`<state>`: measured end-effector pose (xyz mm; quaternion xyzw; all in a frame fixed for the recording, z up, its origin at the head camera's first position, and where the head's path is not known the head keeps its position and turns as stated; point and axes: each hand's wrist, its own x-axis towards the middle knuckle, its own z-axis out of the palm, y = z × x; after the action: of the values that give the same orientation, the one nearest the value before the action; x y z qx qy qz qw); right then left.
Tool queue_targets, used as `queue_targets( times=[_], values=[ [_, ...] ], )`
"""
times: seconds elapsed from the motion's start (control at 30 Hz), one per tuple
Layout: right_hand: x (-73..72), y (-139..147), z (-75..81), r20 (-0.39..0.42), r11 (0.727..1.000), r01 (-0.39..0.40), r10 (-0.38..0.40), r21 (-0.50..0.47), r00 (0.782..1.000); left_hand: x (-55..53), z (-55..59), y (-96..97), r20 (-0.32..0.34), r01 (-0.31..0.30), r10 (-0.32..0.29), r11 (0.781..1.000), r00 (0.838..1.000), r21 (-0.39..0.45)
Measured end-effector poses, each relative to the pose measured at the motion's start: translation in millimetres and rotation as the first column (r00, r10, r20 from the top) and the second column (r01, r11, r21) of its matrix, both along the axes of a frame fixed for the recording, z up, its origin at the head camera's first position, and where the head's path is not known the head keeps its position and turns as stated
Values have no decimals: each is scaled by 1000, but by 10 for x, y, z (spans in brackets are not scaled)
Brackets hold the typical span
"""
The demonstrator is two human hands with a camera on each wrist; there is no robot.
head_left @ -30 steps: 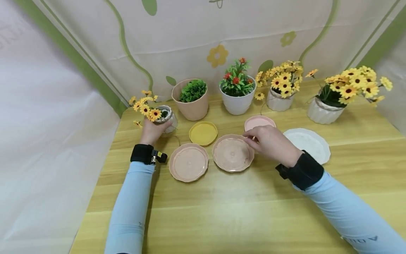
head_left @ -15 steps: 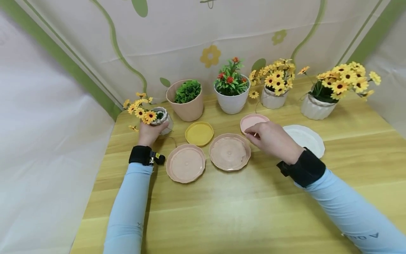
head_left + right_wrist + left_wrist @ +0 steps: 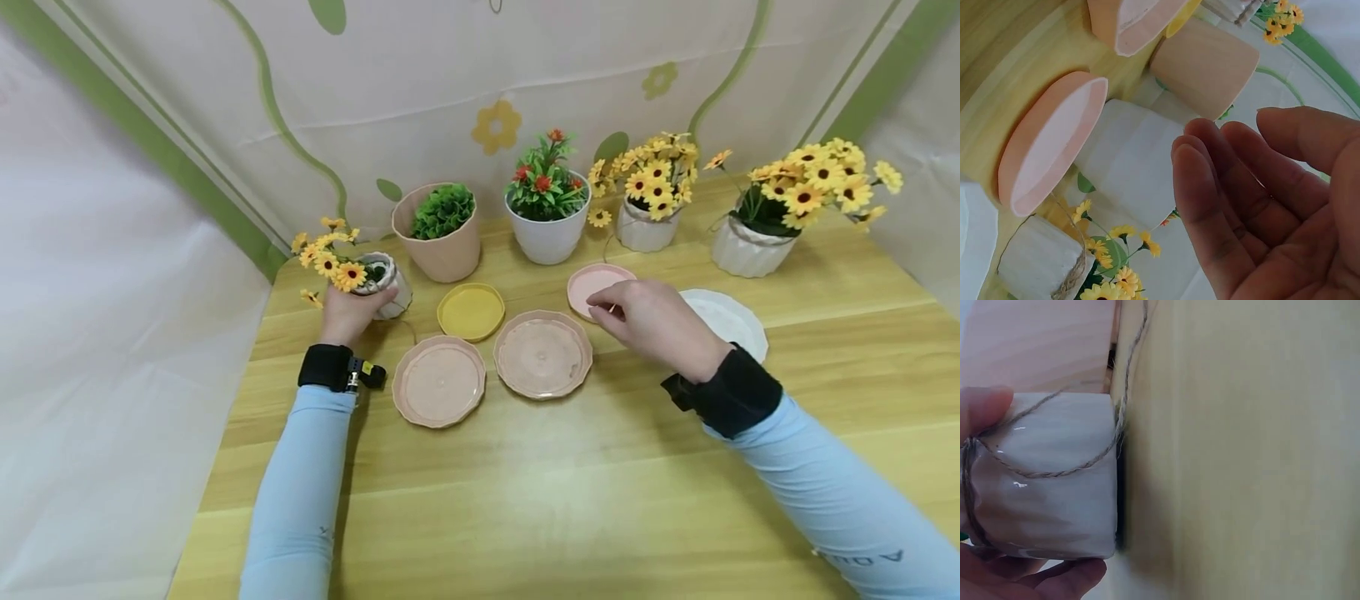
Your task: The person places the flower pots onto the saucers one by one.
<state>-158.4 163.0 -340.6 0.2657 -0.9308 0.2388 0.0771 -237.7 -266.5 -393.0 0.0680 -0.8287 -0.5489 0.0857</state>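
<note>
There's room to pass along the front of the table point(image 3: 555, 492), but plates point(image 3: 543, 357) and pots point(image 3: 549, 238) crowd the back.

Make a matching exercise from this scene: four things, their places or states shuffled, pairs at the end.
1. Left hand
2. Right hand
3. Yellow saucer
4. Red-flowered plant

A. In front of the peach pot
B. Gripping a twine-tied pot
C. Standing in a white pot
D. Near the pink saucer, gripping nothing

Pairs: 1-B; 2-D; 3-A; 4-C
</note>
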Motion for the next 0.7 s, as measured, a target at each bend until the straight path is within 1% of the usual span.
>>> queue_targets(
  times=[0.1, 0.17, 0.3, 0.4, 0.47, 0.53, 0.63, 0.7],
  values=[
    [-10, 36, 3, -6, 1000, 0, 0, -2, 1000, 83, 114, 27, -27, 14, -14, 1000, 1000, -11],
    [-21, 55, -5, -3, 1000, 1, -1, -4, 1000, 169, 239, 71, -51, 43, -43, 999, 998, -10],
    [-52, 70, -37, 5, 1000, 11, -11, 3, 1000, 381, 525, 210, -101, 102, -101, 995, 990, 0],
    [-76, 48, -50, 4, 1000, 15, -15, 14, 1000, 528, 686, 321, -132, 151, -149, 988, 980, 9],
    [-89, 21, -55, 3, 1000, 14, -14, 17, 1000, 604, 756, 396, -137, 189, -185, 982, 973, 13],
    [-99, -13, -58, 3, 1000, 11, -11, 12, 1000, 659, 802, 478, -139, 229, -225, 973, 964, 9],
    [-120, -80, -58, -6, 1000, -14, 14, -23, 1000, 706, 829, 599, -150, 289, -285, 957, 947, 7],
    [-139, -136, -54, 2, 997, -32, 33, -74, 999, 718, 829, 678, -163, 324, -320, 946, 933, -1]
  ],
)
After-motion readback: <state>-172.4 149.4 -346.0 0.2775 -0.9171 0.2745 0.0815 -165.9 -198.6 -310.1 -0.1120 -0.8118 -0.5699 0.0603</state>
